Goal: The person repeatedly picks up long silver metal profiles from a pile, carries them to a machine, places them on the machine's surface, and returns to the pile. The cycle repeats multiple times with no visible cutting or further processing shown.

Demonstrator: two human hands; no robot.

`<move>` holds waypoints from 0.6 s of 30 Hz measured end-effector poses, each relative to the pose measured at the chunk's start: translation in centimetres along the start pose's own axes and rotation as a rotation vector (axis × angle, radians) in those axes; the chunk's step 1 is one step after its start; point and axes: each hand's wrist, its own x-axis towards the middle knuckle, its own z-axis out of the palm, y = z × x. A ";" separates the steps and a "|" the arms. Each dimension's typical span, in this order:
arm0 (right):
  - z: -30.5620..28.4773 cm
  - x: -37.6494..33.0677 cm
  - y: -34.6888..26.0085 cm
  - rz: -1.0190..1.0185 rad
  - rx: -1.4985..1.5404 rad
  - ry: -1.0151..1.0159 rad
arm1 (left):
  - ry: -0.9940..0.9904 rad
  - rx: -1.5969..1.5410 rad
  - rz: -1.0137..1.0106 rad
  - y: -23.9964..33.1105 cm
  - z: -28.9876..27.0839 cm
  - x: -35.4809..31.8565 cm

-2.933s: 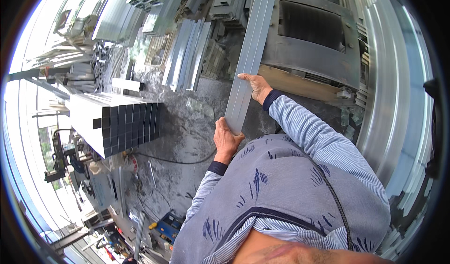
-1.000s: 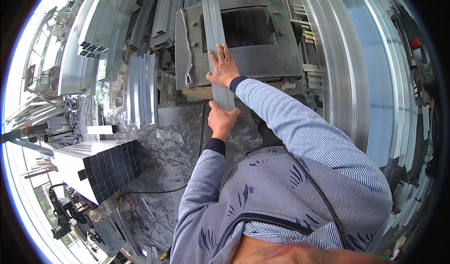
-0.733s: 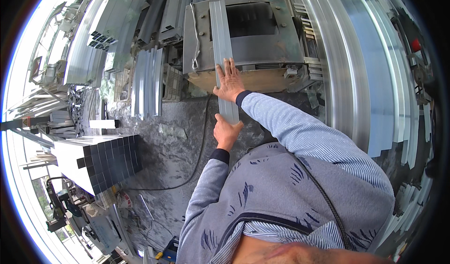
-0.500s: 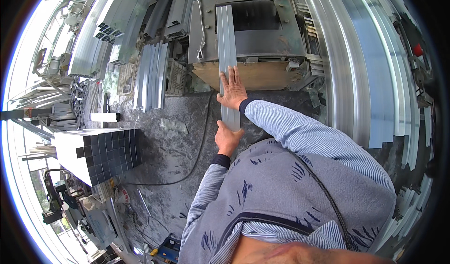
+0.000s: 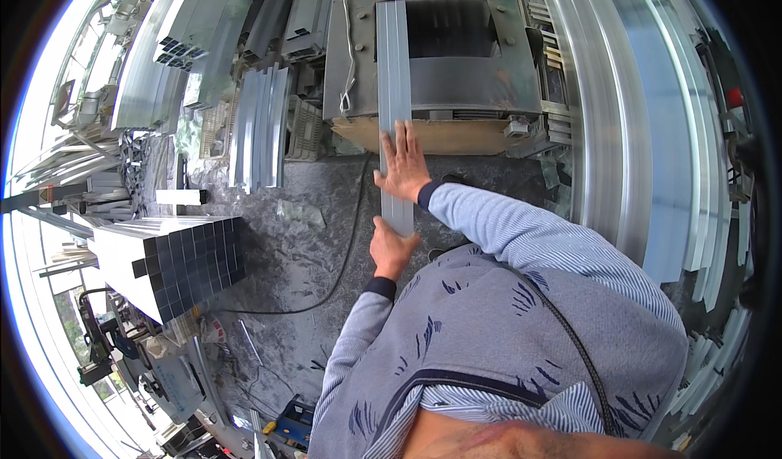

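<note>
- Grey, fleecy sleeveless top (image 5: 489, 320) strewn with navy, leaf-like strokes
- Sleeves (image 5: 538, 227) finely striped in blue and white
- Dark navy cuffs (image 5: 428, 194)
- Striped collar (image 5: 529, 406) (much like the sleeves)
- Dark neckline trim (image 5: 481, 379)
- Dark braided cord (image 5: 585, 351)

Markings: no legible wording or numbers found.
From my remote station I noted a small orange-red label (image 5: 46, 194) on the dark beam (image 5: 20, 202) at the far left; its print was too small for me to make out. I also recorded a red-and-white marking (image 5: 218, 329) at the lower left, and faint marks on a pale bluish panel (image 5: 177, 387) below it, both unreadable to me.
</note>
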 end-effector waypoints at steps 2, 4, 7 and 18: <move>-0.6 5.3 2.3 0.004 -0.006 0.041 | 0.036 0.001 0.036 3.3 -0.9 4.6; -1.6 11.0 4.8 0.027 -0.039 0.051 | 0.051 0.004 0.068 7.1 -2.0 9.4; -3.7 19.5 8.6 0.085 -0.110 0.048 | 0.076 -0.017 0.150 13.1 -3.8 16.4; -6.9 28.2 14.5 0.151 -0.237 0.026 | 0.036 0.015 0.146 21.9 -5.3 23.4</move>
